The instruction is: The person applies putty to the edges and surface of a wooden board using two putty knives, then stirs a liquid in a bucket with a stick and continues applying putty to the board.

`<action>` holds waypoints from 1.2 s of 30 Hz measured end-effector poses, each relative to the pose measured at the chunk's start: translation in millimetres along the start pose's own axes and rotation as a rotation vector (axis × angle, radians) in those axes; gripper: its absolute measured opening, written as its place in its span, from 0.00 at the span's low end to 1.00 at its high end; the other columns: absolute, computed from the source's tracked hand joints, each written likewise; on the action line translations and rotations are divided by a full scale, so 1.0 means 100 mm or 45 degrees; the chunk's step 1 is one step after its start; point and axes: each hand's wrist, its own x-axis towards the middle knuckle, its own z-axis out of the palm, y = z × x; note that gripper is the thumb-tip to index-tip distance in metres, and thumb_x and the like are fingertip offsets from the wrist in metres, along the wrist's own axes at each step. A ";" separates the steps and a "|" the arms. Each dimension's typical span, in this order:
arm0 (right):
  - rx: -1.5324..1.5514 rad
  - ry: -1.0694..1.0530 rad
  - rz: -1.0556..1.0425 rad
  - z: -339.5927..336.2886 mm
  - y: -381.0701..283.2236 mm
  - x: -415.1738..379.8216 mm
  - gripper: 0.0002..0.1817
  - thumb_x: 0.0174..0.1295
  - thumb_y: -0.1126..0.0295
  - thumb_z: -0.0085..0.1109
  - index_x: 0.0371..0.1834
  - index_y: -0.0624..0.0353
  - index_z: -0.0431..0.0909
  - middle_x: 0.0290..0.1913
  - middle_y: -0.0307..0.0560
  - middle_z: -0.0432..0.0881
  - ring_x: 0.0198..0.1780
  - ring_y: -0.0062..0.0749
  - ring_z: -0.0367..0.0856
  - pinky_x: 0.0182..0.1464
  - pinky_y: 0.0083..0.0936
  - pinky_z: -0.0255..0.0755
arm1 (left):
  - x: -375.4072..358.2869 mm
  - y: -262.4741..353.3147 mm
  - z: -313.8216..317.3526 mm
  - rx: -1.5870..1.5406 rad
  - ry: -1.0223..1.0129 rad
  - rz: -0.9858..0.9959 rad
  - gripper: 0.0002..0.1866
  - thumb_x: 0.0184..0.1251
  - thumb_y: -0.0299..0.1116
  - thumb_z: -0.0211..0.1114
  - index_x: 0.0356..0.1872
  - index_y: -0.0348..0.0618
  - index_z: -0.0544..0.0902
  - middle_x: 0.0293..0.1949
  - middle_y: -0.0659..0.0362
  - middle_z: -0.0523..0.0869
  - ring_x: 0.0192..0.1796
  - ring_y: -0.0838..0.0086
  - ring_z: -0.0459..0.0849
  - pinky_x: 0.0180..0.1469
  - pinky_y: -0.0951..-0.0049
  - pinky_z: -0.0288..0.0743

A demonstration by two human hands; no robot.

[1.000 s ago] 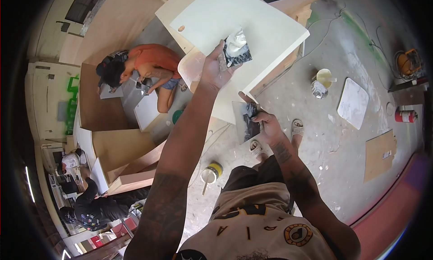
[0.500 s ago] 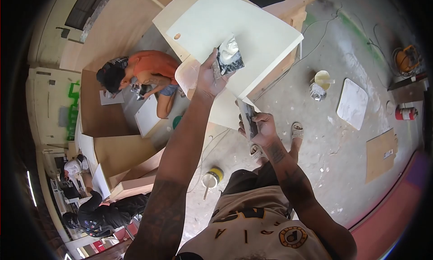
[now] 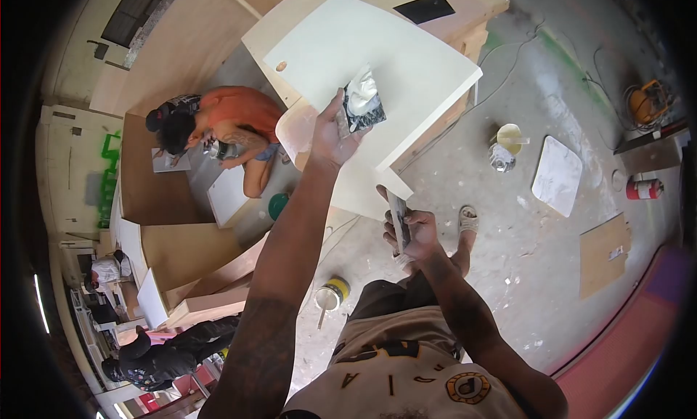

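Observation:
My left hand point(image 3: 334, 137) grips a square dark plate point(image 3: 369, 116) by its near edge, thumb along the side. A mound of white putty point(image 3: 360, 88) sits on that plate, above a white panel point(image 3: 428, 70) in this view. In my right hand point(image 3: 420, 234) is a flat grey scraper point(image 3: 398, 219), seen nearly edge-on with the fingers wrapped round it. The scraper's upper end overlaps the corner of a lower white board point(image 3: 370, 190).
A crouching person in orange point(image 3: 236, 110) works at the left inside a wooden frame point(image 3: 156, 179). On the floor are a yellow-banded can point(image 3: 335, 288), an open tub point(image 3: 510, 138), a white board point(image 3: 557, 176) and a fire extinguisher point(image 3: 644, 189). Another person point(image 3: 163, 357) bends at lower left.
My right hand has come slightly down and the scraper has turned more edge-on. My left hand keeps the plate of putty in nearly the same pose; the whole view has shifted a little.

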 end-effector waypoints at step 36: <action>-2.490 0.460 -1.545 0.22 -0.12 -0.26 0.39 0.39 0.92 0.57 0.62 0.58 0.80 0.63 0.56 0.75 0.61 0.55 0.73 0.63 0.42 0.70 | -0.03 0.04 0.02 -0.051 0.049 0.000 0.22 0.80 0.44 0.56 0.66 0.43 0.75 0.61 0.56 0.83 0.62 0.63 0.83 0.61 0.57 0.79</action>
